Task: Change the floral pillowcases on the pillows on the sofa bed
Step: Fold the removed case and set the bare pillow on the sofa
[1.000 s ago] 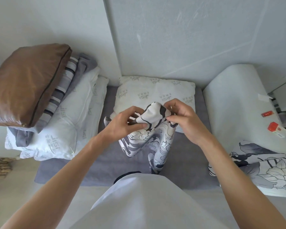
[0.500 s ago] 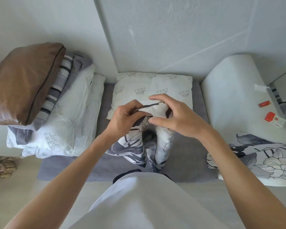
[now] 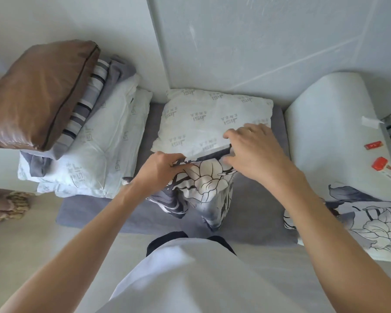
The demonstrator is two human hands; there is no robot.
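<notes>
Floral pillowcase (image 3: 207, 184): bunched, long axis front-to-back, open mouth toward bare pillow (image 3: 212, 120).
Left hand (image 3: 160, 170): pinching mouth's left corner.
Right hand (image 3: 255, 152): gripping mouth's right side, at pillow's near edge.
Room: grey mattress (image 3: 257, 211) bare on both sides.

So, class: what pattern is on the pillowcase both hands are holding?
Large white flowers outlined in black on grey, on the floral pillowcase; head view.

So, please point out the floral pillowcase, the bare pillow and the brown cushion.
floral pillowcase (image 3: 209, 179): head view, white flower print.
bare pillow (image 3: 203, 118): head view, middle of top face.
brown cushion (image 3: 38, 91): head view, top face.
</notes>
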